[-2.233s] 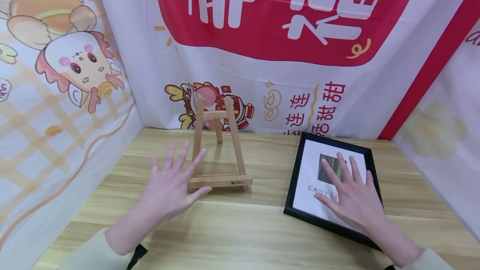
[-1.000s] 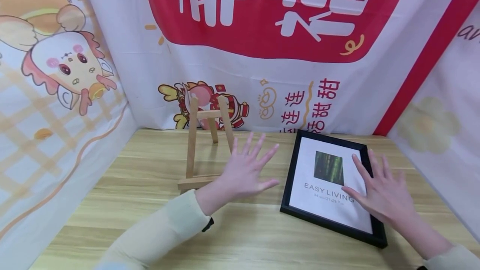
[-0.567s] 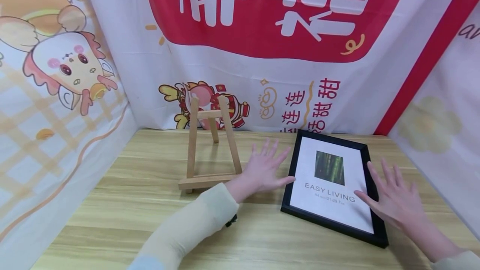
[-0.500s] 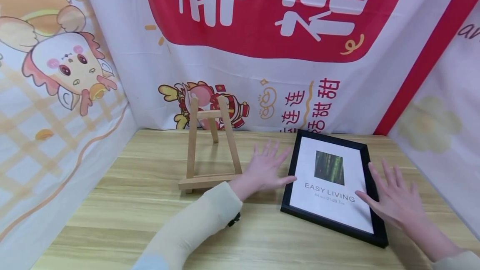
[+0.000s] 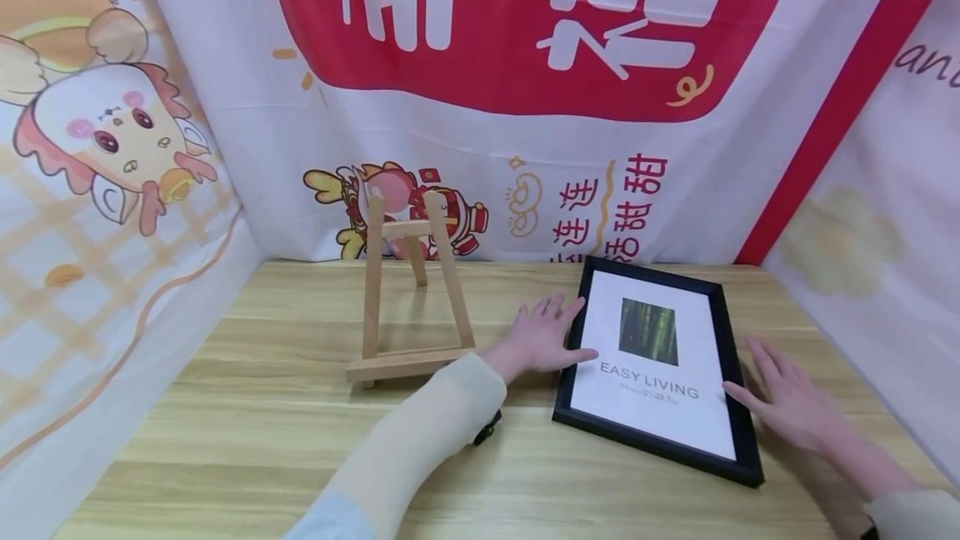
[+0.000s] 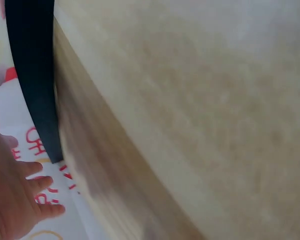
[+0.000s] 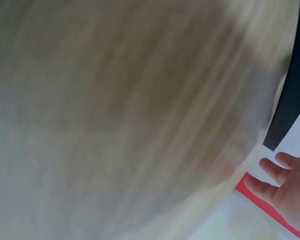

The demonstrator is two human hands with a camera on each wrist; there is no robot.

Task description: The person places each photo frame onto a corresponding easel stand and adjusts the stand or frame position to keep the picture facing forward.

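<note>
Either side of the picture frame (image 5: 648,363), my left hand (image 5: 542,338) and right hand (image 5: 789,402) spread, gripping nothing. It lies flat, not yet lifted; left of it, the easel (image 5: 405,365) stands bare.

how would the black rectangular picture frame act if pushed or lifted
The black rectangular picture frame is probably stiff, looking straight and squared. Lying face-up on the pale wood-grain table, it likely won't roll or tip. Its smooth look suggests it may slide when pushed.

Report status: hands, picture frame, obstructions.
Left hand at left edge of picture frame, right hand at right edge, neither holding it. Frame lies face up. Wooden easel stands apart; no obstruction seen.
</note>
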